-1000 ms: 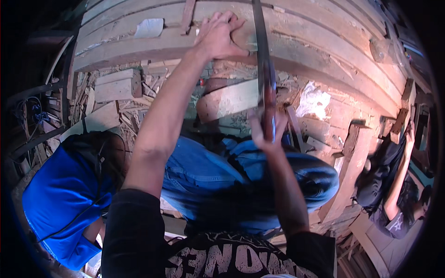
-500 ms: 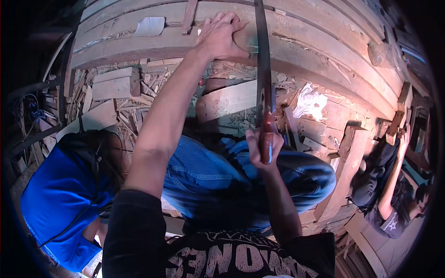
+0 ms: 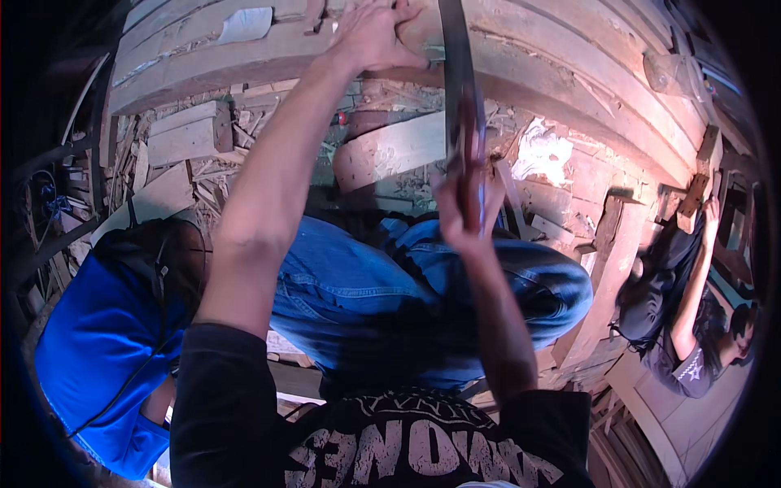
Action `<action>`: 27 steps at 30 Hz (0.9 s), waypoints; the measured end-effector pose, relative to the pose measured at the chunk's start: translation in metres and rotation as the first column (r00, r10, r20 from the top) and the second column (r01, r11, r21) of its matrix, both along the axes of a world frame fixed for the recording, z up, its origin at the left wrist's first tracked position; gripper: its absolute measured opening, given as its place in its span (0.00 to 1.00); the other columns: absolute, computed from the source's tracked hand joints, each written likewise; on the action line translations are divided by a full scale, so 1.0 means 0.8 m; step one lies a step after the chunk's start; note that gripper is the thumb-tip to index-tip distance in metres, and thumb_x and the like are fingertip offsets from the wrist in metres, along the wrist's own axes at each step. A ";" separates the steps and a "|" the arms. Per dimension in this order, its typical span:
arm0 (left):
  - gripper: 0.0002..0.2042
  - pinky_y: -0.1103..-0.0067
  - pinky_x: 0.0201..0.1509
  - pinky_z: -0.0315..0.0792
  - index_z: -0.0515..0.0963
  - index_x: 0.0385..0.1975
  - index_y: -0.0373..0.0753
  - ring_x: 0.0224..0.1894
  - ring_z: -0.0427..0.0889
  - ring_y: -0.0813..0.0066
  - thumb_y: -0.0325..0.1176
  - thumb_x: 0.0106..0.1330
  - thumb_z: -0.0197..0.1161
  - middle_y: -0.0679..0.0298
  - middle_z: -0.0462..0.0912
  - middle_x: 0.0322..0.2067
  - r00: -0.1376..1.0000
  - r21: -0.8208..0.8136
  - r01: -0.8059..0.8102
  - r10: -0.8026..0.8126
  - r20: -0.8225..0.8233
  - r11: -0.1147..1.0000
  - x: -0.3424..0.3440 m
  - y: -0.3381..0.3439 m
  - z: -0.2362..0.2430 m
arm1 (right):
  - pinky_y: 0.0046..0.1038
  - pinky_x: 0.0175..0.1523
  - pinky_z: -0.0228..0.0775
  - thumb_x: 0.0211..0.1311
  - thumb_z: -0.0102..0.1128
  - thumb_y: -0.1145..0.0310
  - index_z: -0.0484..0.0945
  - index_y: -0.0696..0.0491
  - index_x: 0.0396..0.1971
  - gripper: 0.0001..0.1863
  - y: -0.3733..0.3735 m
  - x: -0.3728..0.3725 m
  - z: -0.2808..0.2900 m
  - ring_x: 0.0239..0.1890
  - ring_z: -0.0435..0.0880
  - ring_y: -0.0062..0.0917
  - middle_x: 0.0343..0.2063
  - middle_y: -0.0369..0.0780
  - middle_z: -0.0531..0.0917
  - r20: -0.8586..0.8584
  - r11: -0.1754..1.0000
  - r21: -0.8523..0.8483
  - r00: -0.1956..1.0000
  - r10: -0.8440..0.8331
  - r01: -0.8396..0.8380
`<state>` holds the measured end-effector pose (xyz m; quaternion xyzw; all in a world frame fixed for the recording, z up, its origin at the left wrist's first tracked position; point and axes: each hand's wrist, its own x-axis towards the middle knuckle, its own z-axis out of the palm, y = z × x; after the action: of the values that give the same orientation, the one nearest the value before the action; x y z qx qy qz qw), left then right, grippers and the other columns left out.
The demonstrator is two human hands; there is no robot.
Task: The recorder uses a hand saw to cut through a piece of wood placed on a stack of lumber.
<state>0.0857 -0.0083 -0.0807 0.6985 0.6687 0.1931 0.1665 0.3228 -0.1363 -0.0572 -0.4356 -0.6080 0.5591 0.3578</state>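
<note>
A handsaw with a long dark blade [image 3: 456,49] and a reddish-brown handle [image 3: 471,154] points away from me, its blade lying across the near wooden beam [image 3: 220,69]. My right hand [image 3: 465,213] is wrapped round the handle, low in front of my knees and slightly smeared by motion. Just left of the blade, my left hand [image 3: 368,37] presses on top of the beam, fingers spread and thumb toward the saw. The blade's far end runs out of the picture at the top.
Wood scraps and shavings litter the floor below the beam, with a wooden block [image 3: 189,134] and a pale offcut board [image 3: 394,150] among them. A crumpled white cloth or plastic [image 3: 543,154] lies to the right. One person in blue [image 3: 106,350] is close on the left; another person [image 3: 695,342] is at right.
My right hand has pushed the saw forward, away from me, along the beam. My left hand stays on the wood. The whole view has shifted slightly.
</note>
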 end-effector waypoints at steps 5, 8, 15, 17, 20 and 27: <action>0.41 0.66 0.58 0.62 0.76 0.55 0.45 0.55 0.69 0.63 0.52 0.32 0.73 0.65 0.72 0.49 0.986 0.074 -0.032 0.043 -0.161 0.997 -0.007 0.011 -0.024 | 0.16 0.20 0.51 0.54 0.59 0.81 0.72 0.58 0.20 0.07 0.000 0.002 -0.017 0.16 0.63 0.08 0.13 0.27 0.67 -0.025 0.988 0.150 0.999 0.031 -0.027; 0.42 0.65 0.52 0.63 0.78 0.51 0.43 0.51 0.69 0.59 0.53 0.29 0.77 0.60 0.72 0.43 0.999 0.073 0.016 -0.013 -0.047 0.997 -0.003 0.006 -0.007 | 0.18 0.21 0.55 0.55 0.56 0.82 0.70 0.55 0.17 0.10 0.027 -0.006 -0.008 0.18 0.67 0.11 0.17 0.30 0.71 -0.085 0.996 0.058 0.994 0.068 -0.063; 0.42 0.64 0.52 0.63 0.78 0.51 0.44 0.52 0.69 0.60 0.53 0.28 0.78 0.61 0.72 0.43 1.000 0.079 0.011 -0.011 -0.011 0.997 0.002 0.011 -0.007 | 0.17 0.17 0.50 0.52 0.55 0.78 0.66 0.52 0.12 0.13 0.055 -0.024 0.011 0.13 0.61 0.08 0.10 0.28 0.66 -0.018 0.990 -0.127 0.998 -0.057 0.054; 0.41 0.64 0.53 0.64 0.78 0.51 0.43 0.52 0.69 0.59 0.52 0.29 0.77 0.59 0.72 0.43 1.000 0.081 0.031 -0.030 -0.008 0.996 -0.009 0.010 -0.003 | 0.17 0.17 0.50 0.52 0.57 0.79 0.66 0.52 0.13 0.13 0.027 -0.015 -0.022 0.13 0.60 0.07 0.10 0.27 0.66 -0.156 0.988 0.155 0.988 0.021 0.004; 0.41 0.64 0.53 0.64 0.79 0.50 0.43 0.52 0.69 0.58 0.52 0.29 0.77 0.58 0.72 0.43 0.999 0.066 0.022 -0.019 -0.045 0.998 -0.008 0.000 -0.005 | 0.16 0.20 0.52 0.52 0.58 0.80 0.75 0.56 0.22 0.03 -0.023 -0.007 -0.005 0.14 0.60 0.07 0.11 0.27 0.65 -0.119 0.979 0.191 0.991 -0.054 0.076; 0.39 0.65 0.52 0.63 0.79 0.49 0.41 0.51 0.69 0.59 0.50 0.29 0.77 0.58 0.71 0.42 0.999 0.095 0.036 -0.036 -0.005 0.995 -0.014 0.003 -0.004 | 0.17 0.20 0.55 0.51 0.60 0.81 0.68 0.56 0.14 0.12 -0.012 -0.017 -0.004 0.14 0.59 0.09 0.10 0.27 0.63 -0.090 0.992 0.080 0.992 -0.093 0.100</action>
<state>0.0741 -0.0056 -0.0841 0.7177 0.6464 0.2206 0.1357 0.3091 -0.1463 -0.0603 -0.4247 -0.5934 0.5330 0.4283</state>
